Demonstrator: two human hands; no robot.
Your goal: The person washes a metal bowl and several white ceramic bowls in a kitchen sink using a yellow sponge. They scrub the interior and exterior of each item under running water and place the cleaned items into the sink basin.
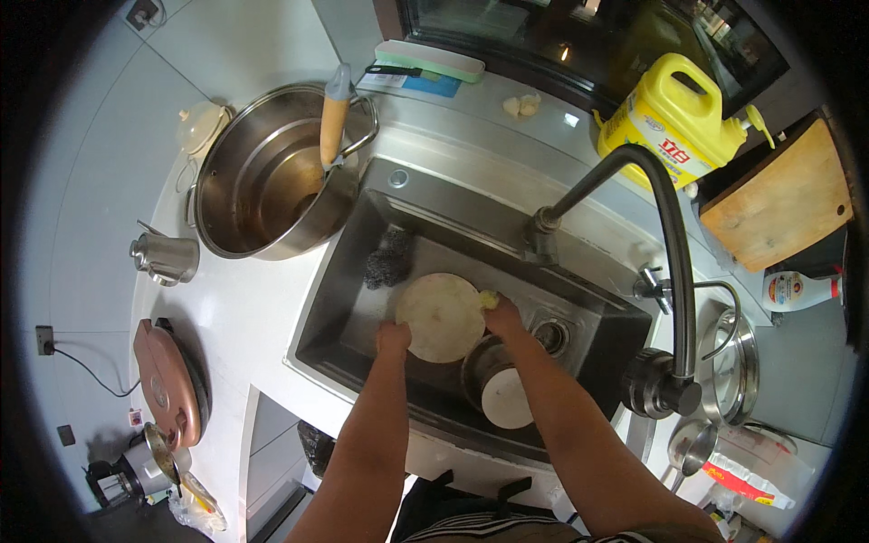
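Observation:
A round whitish board or plate is held by its edges over the dark sink basin. My left hand grips its left edge. At its right edge my right hand holds a small yellow sponge or cloth against it. Beneath my right forearm a metal pot sits in the sink, with a smaller white round dish in or over it. Dark steel-wool-like scourers lie in the sink's upper left, and the drain is right of my right hand.
A large steel pot with a wooden-handled utensil stands left of the sink. The dark faucet arches over the right side. A yellow detergent jug and a wooden cutting board stand behind. A pink electric griddle rests on the left counter.

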